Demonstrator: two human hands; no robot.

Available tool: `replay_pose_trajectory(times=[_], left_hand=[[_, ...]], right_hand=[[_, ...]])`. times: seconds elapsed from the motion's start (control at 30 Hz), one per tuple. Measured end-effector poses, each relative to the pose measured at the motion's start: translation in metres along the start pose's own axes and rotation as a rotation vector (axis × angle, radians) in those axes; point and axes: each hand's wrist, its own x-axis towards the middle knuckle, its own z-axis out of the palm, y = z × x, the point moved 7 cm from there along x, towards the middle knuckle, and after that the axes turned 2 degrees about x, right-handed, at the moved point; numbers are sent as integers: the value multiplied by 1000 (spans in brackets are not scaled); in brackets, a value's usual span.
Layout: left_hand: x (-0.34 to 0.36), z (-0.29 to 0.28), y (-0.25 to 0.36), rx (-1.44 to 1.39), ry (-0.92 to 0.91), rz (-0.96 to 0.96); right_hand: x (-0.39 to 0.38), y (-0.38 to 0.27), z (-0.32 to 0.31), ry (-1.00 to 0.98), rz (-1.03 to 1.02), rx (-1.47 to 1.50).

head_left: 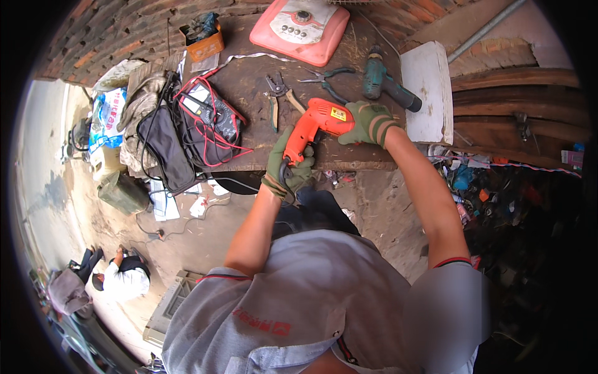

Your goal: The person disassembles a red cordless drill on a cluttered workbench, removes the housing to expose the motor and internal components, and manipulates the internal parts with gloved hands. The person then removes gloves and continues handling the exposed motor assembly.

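An orange-red corded power drill (321,118) is held above the near edge of the wooden table (249,81). My left hand (288,165), in a green glove, wraps round its handle, from whose base the dark cord hangs. At the drill's front end, my right hand (372,124) closes round the nose in a matching striped glove. That hand hides the chuck and any bit. Just beyond the drill lie wire strippers (278,95) with worn handles and pliers (324,80) with dark blue grips. A teal cordless drill (381,81) rests to the right of them.
To the left, a multimeter (215,115) with tangled red and black leads sits on a dark bag (163,149). A pink base with a knob (302,28) and an orange container (202,43) stand at the back. A white panel (427,93) borders the right. Two people (124,277) are at lower left.
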Motion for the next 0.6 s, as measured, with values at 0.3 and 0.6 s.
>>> replay_pose_trajectory(times=[0.3, 0.6], left_hand=[[2, -27, 17, 182, 87, 48], [-28, 34, 96, 1802, 711, 238]], right_hand=[[-12, -4, 5, 142, 11, -20], [-19, -9, 11, 211, 60, -8]])
